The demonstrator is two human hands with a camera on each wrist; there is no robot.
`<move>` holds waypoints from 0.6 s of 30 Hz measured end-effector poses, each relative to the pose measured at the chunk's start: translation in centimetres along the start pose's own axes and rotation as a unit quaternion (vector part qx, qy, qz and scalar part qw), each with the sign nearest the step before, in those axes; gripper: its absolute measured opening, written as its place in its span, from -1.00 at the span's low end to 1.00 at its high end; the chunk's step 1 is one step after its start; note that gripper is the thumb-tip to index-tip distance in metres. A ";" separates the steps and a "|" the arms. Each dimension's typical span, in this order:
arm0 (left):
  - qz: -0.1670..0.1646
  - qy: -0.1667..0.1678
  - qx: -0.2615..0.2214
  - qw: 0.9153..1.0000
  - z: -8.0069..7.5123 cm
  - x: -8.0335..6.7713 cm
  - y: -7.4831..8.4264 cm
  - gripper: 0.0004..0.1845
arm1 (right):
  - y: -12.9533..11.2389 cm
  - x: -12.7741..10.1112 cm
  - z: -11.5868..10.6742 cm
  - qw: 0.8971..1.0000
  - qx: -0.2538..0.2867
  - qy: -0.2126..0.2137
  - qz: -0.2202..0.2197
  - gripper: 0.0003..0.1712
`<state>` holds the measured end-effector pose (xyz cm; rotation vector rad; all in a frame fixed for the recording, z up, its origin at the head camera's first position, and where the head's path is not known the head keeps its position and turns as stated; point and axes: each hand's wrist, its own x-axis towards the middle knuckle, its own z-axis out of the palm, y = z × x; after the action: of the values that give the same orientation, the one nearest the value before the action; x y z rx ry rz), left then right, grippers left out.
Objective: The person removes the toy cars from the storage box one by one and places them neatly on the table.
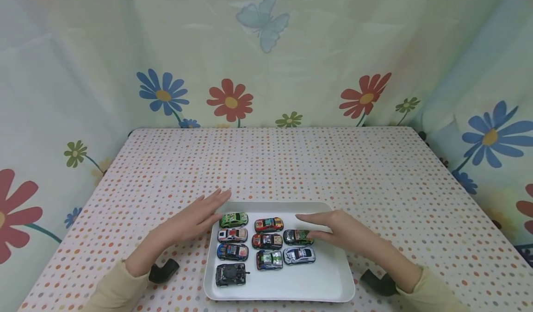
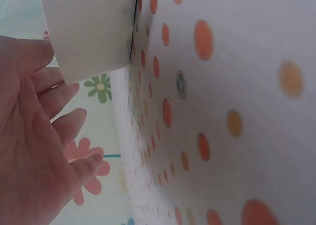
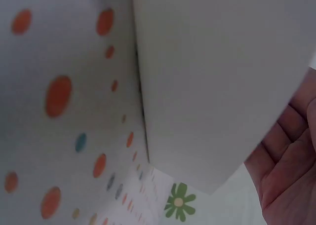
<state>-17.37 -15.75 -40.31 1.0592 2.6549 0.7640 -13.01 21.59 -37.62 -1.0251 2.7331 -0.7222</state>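
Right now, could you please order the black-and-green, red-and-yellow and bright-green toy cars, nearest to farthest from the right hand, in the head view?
1. Black-and-green car, right column.
2. Red-and-yellow car, middle.
3. Bright-green car, left.

At the left edge, the left hand (image 2: 34,141) is shown palm side, its fingers loosely bent and set apart. The upper fingertips are placed at the edge of a white tray (image 2: 91,32); whether it is touched cannot be told. The right side is filled by a tablecloth (image 2: 256,47) dotted mainly in orange. Beyond the hand, a pale backdrop (image 2: 107,121) is printed with a green flower (image 2: 100,88) and a partly covered red flower (image 2: 94,184).
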 end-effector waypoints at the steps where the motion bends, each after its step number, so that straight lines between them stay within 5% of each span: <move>1: 0.000 -0.001 -0.002 1.000 0.0 0.0 -0.1 -0.44 | 0.0 0.0 0.1 1.000 -0.001 -0.004 0.003 -0.48; 18: -0.019 -0.009 -0.038 0.999 0.3 -0.2 -0.5 -0.47 | 0.5 0.2 1.5 0.998 -0.060 -0.021 -0.004 -0.56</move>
<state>-17.38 -16.07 -40.85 0.9890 2.6019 0.8362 -12.97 21.19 -39.17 -1.0632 2.7671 -0.5365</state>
